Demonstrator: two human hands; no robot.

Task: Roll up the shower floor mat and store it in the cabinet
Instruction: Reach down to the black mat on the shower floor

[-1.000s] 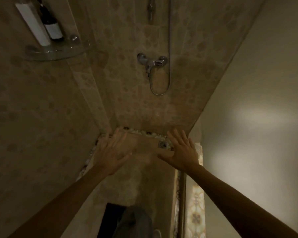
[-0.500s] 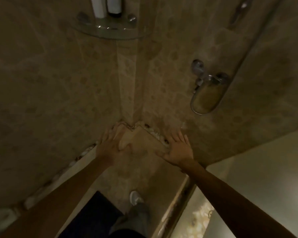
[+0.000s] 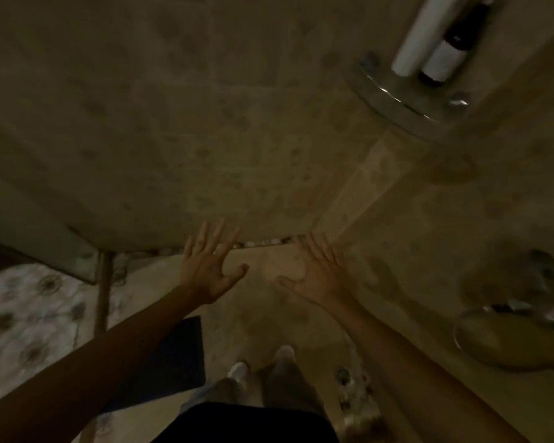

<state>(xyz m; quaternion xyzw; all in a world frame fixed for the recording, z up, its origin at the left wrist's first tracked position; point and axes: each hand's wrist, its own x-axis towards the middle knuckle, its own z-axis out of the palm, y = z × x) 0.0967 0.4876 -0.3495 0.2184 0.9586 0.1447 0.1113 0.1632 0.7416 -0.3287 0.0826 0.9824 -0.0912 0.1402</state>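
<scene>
A beige shower floor mat (image 3: 269, 302) lies flat on the shower floor, its far edge running along a strip of pebbles at the foot of the tiled wall. My left hand (image 3: 210, 266) hovers over the mat's far left part, fingers spread, holding nothing. My right hand (image 3: 317, 270) reaches out over the mat's far right corner, fingers spread too. Whether either palm touches the mat I cannot tell. No cabinet is in view.
A dark blue mat (image 3: 173, 356) lies at the shower entrance, left of my feet (image 3: 259, 366). Patterned floor tiles (image 3: 29, 314) are at the left. A glass corner shelf (image 3: 403, 97) with bottles hangs upper right. The chrome mixer tap and hose (image 3: 525, 318) are at the right. A floor drain (image 3: 344, 375) is near my feet.
The view has swung left, so the corner shelf and tap now sit at the right. Both hands stay spread over the mat's far edge, now further apart.
</scene>
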